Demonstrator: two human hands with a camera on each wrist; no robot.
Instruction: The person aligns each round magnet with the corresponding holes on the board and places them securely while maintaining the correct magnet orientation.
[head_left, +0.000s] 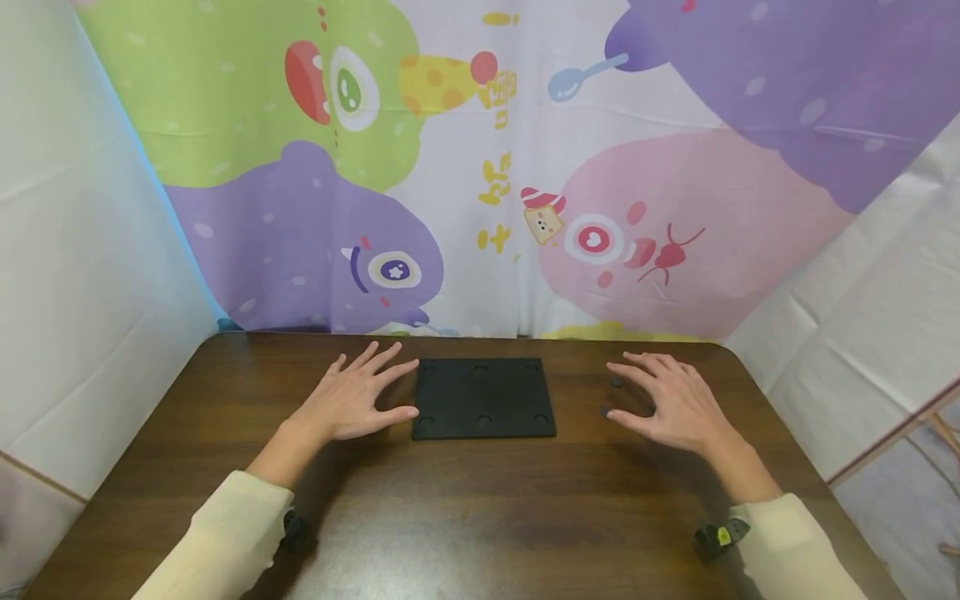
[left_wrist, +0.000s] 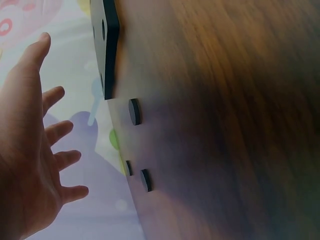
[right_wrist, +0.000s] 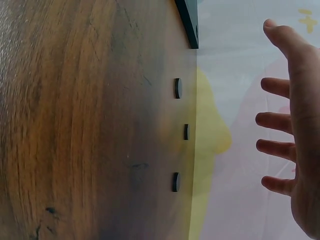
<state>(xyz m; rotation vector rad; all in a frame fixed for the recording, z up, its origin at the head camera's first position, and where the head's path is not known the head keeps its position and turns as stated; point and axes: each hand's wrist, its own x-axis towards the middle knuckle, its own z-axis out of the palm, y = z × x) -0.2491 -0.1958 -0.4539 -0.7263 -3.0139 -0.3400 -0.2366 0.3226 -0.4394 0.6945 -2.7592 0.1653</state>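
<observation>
A flat black rectangular board (head_left: 484,398) lies on the table, with several round recesses along its two long edges. My left hand (head_left: 356,393) hovers at its left side, fingers spread, thumb and index tips overlapping its edge in the head view. Under that hand, the left wrist view shows three small black discs, one of them a nearer disc (left_wrist: 134,111); the hand hides them from the head view. My right hand (head_left: 678,403) hovers right of the board with fingers spread, above three more black discs, including an upper disc (right_wrist: 178,88). Both hands hold nothing.
The brown wooden table (head_left: 480,517) has rounded far corners. A cartoon-printed curtain (head_left: 480,292) hangs right behind its far edge, and white cloth panels (head_left: 90,250) stand at both sides. Dark wrist devices (head_left: 722,536) sit at both cream sleeves.
</observation>
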